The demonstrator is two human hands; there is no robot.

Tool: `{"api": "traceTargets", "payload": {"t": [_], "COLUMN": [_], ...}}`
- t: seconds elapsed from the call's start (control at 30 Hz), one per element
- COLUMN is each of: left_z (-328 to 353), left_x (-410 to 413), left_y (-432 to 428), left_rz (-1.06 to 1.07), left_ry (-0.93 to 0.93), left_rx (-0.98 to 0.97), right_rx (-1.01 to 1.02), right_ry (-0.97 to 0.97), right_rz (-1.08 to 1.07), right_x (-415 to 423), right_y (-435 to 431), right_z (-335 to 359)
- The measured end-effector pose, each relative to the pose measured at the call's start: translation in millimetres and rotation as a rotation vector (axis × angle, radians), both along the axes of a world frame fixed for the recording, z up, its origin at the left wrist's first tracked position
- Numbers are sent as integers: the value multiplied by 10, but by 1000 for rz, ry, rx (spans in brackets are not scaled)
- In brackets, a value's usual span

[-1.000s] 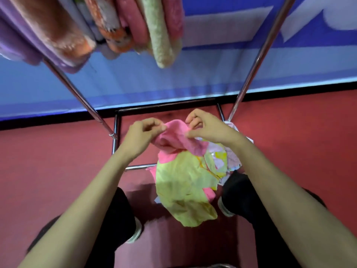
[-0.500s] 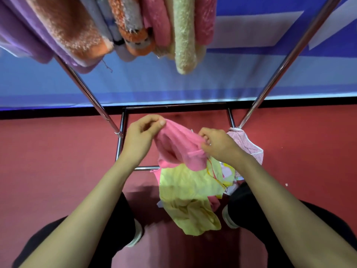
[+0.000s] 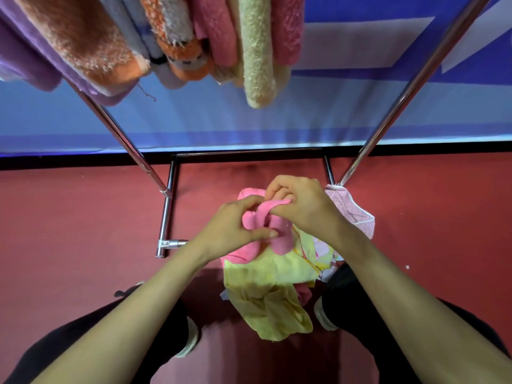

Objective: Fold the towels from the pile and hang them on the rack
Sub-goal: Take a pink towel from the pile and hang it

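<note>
Between left hand and right hand, pink towel pinched

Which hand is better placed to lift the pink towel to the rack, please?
Probably the right hand: it pinches the pink towel higher up, and the hung towels leave room on that side.

Bright, even light; wide-angle bending at the edges, soft blur on near towels.
</note>
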State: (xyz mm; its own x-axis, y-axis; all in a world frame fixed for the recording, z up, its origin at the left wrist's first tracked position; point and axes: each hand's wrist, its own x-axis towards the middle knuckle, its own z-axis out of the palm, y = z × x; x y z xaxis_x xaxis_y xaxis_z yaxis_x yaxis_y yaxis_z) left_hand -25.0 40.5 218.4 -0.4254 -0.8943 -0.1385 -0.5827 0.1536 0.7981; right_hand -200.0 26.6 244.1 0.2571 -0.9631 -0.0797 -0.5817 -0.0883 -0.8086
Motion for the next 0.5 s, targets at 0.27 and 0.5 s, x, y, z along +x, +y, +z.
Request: {"api": "traceTargets", "payload": {"t": [0.27, 0.5], "left_z": [76, 169], "left_x": [79, 0], "left_y": [-81, -25], "left_rz": [188, 196], "left_ry": [162, 213], "left_rx": [-6, -139], "right_rx": [127, 63], "right_ry": [-166, -218], "right_rz": [2, -24], "right_x": [-179, -65], "right_y": [-88, -102], "right_z": [-23, -37]}}
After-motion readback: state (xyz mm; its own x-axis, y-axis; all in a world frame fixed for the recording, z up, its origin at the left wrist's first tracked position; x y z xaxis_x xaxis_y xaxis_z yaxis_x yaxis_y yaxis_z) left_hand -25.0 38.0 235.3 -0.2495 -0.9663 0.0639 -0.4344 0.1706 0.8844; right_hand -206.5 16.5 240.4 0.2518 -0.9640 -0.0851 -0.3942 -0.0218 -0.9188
